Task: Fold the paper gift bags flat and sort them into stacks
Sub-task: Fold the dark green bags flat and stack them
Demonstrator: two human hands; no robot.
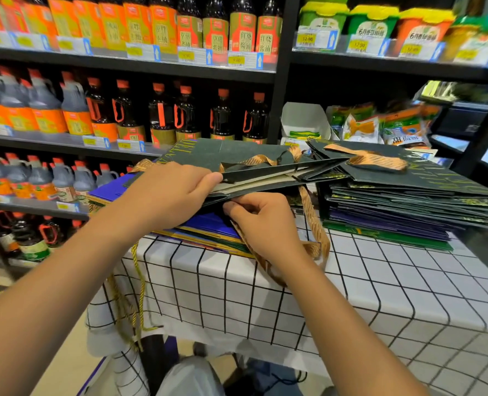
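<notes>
A dark green paper gift bag [237,155] with gold lettering and copper ribbon handles is held nearly flat above the table. My left hand [168,192] grips its near edge from above, thumb along the fold. Just below, my right hand [262,224] pinches the bag's lower edge with curled fingers, and a copper ribbon [311,218] hangs past my wrist. Under the bag lies a stack of flat blue and gold-edged bags [208,227]. At the right stands a taller stack of flat dark green and purple bags [408,201].
The table wears a white cloth with a black grid [351,295]. Gold cord handles [134,281] dangle over its left edge. Shop shelves with sauce bottles [162,115] stand close behind, and snack packets [379,124] fill the shelf at the right.
</notes>
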